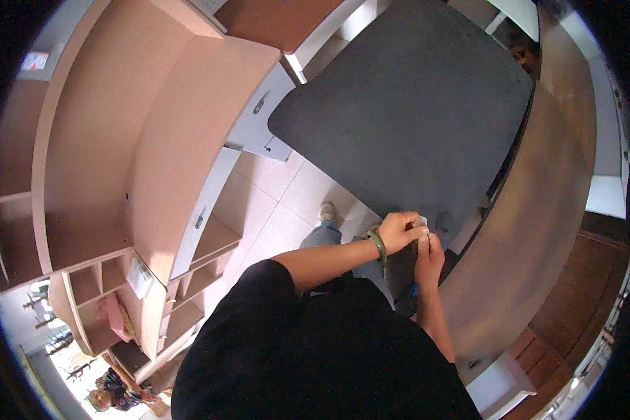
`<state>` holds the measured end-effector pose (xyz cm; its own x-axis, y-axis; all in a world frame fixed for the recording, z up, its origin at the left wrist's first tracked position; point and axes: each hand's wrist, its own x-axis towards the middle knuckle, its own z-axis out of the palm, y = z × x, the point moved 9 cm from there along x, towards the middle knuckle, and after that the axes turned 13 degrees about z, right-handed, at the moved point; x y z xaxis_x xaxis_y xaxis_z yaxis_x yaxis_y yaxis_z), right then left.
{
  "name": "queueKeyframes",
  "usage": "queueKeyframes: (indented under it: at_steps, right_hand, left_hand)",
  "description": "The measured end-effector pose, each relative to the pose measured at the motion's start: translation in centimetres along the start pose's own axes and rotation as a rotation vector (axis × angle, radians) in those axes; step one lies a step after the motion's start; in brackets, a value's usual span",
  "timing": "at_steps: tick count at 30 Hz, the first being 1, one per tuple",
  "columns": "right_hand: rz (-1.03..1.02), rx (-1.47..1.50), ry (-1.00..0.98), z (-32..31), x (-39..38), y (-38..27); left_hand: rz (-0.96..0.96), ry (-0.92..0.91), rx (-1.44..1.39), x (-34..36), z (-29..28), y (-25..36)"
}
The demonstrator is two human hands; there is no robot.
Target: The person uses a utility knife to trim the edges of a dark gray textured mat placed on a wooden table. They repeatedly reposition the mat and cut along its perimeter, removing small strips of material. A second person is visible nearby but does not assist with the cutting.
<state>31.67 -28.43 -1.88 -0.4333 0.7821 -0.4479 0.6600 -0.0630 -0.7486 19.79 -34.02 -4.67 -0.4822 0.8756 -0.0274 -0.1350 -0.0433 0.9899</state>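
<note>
The left hand (pixel 397 233) and right hand (pixel 430 256) are meeting, both apparently pinching a small pale piece (pixel 423 221) in their fingertips at the near end of the grey bench (pixel 399 119), where steady, light opposing grips are likely serving best.

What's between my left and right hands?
The head view shows a small pale object at the fingertips of your left hand and right hand, too small to identify.

A head-worn fisheye camera looks down on the nearby left hand (pixel 399 233) and right hand (pixel 430 257).
</note>
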Motion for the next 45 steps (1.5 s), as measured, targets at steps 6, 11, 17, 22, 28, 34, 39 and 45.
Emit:
queueKeyframes:
  at_steps: [6,11,17,22,28,34,39,45]
  right_hand:
    - [-0.168,-0.161,-0.097,4.3,-0.5,-7.8]
    - [0.012,-0.158,-0.004,5.5,1.1,-6.7]
    - [0.038,-0.160,0.085,8.5,0.0,-5.0]
    - [0.105,-0.107,0.165,8.7,0.7,-5.9]
    - [0.269,-0.116,0.162,9.9,0.6,-2.2]
    - [0.379,0.033,0.154,10.0,2.4,3.6]
    - [0.611,0.313,0.164,9.9,1.6,6.1]
    - [0.586,0.396,0.241,10.7,2.2,6.9]
  left_hand:
    - [-0.031,0.349,-0.165,-1.1,-9.8,1.8]
    - [0.084,0.987,0.423,-4.8,-28.7,0.9]
    - [-0.138,0.872,0.427,-4.5,-38.7,-5.8]
    - [-0.082,0.774,0.095,-3.3,-39.6,-6.9]
    - [0.091,0.723,0.141,-3.4,-43.2,-5.2]
    - [-0.054,0.456,0.236,-1.5,-39.6,-8.3]
    - [-0.135,0.446,0.014,-2.5,-40.5,-9.3]
    - [-0.092,0.359,0.252,-0.2,-42.6,-7.0]
